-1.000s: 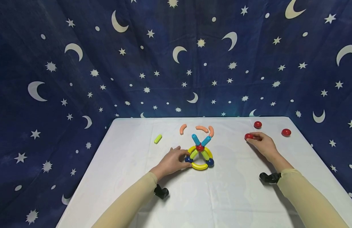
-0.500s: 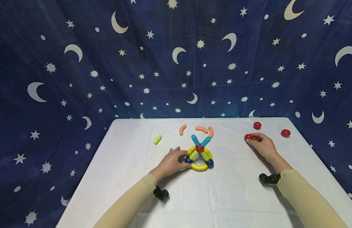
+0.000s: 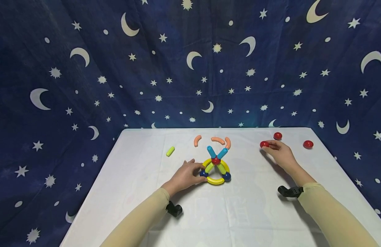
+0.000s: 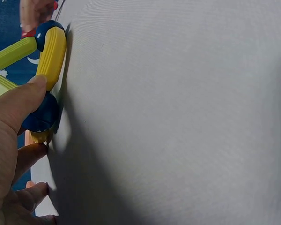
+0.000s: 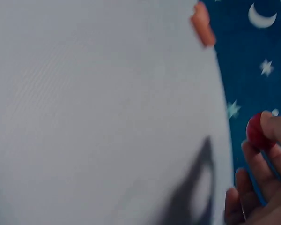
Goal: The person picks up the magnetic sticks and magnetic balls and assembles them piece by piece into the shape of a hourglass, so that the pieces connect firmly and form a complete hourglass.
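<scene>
A toy figure (image 3: pixel 216 167) of a yellow ring, dark blue balls, a red ball and blue and green sticks lies mid-table. My left hand (image 3: pixel 185 175) holds its left side, thumb on the yellow arc (image 4: pixel 50 52) and fingers by a dark blue ball (image 4: pixel 40 115). My right hand (image 3: pixel 280 153) is lifted a little above the table at the right and pinches a red ball (image 3: pixel 264 144), also seen as the red ball (image 5: pixel 256 131) in the right wrist view.
Two more red balls (image 3: pixel 277 136) (image 3: pixel 308 144) lie at the far right. Three orange curved pieces (image 3: pixel 218 139) and a yellow-green stick (image 3: pixel 170 151) lie behind the figure. The white table (image 3: pixel 239 212) is backed by a dark blue star-and-moon cloth (image 3: pixel 190 68).
My right hand has picked the red ball up off the table and moved it left and slightly away from me. The left hand has stayed on the figure.
</scene>
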The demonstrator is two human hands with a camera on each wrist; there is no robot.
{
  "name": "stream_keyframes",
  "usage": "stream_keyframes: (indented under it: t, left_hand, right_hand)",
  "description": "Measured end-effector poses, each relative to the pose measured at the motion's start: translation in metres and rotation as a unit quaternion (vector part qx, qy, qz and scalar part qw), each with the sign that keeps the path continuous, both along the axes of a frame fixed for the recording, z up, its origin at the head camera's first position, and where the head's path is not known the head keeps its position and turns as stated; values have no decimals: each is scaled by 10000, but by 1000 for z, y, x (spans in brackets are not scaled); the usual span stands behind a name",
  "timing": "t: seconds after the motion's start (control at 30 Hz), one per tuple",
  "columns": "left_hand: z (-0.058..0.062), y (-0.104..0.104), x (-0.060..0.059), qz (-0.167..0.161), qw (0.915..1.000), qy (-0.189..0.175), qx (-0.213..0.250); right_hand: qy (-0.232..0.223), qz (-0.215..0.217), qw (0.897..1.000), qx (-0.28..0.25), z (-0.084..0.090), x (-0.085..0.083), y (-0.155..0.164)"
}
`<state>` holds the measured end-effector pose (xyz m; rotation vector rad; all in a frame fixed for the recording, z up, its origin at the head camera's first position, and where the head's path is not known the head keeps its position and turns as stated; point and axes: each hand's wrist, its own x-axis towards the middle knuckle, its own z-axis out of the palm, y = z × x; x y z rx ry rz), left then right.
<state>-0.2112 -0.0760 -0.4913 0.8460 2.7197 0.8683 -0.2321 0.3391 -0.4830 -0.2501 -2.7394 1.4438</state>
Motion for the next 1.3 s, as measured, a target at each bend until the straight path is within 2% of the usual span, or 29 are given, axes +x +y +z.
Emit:
stream_keyframes:
  t: [0.13,0.27,0.53,0.7,0.9,1.07,1.3]
  left_hand:
    - [1,-1,1,-1,10000,0,4]
    - [-1,-1,2,3,10000,-31,20]
    - [-2,-1,2,0,10000,27,53]
    - [-2,-1,2,-22,10000,11,60]
    - [-3,-1,1,-16,10000,6,30]
    - [-1,-1,0,-12,10000,-37,5]
    - [0,-2,-1,-35,10000,-21,18]
  right_hand:
    - [285,399,9982,-343,21,-4,-20]
    - [309,870,9937,-642,45,-7,-49]
    - [110,1798,9728,-1457,78,-20,-102]
    - [-94,2259,9566,-1837,86,-26,-121]
    - [-302,2774,9409,-1920,93,-30,-138]
    - [-320,3151,9331,-1706,100,-31,-150]
    - [-275,3393,9256,-1655,104,-33,-161]
